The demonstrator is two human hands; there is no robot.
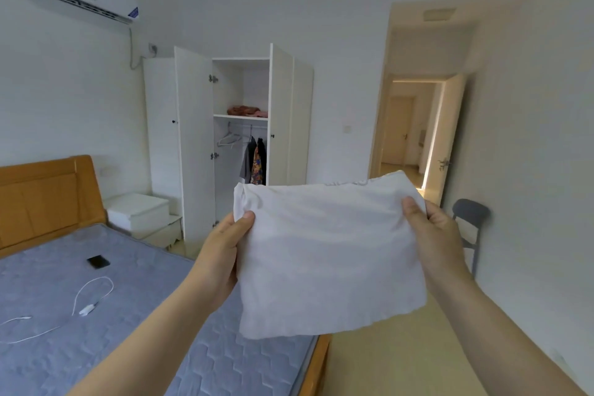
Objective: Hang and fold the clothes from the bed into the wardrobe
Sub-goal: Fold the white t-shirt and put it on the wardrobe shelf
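Both bare forearms are stretched forward and raised. The left hand (225,251) pinches one edge of the white cloth (328,260), thumb on top. The right hand (442,235) pinches the opposite edge, thumb also on top. The fingers underneath are hidden, probably curled beneath.

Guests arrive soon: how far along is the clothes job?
Done: garments hang on the rail, a pink pile sits on the wardrobe shelf. In hand: left hand and right hand hold a folded white cloth. Left: shelving it; no other clothes show on the bed.
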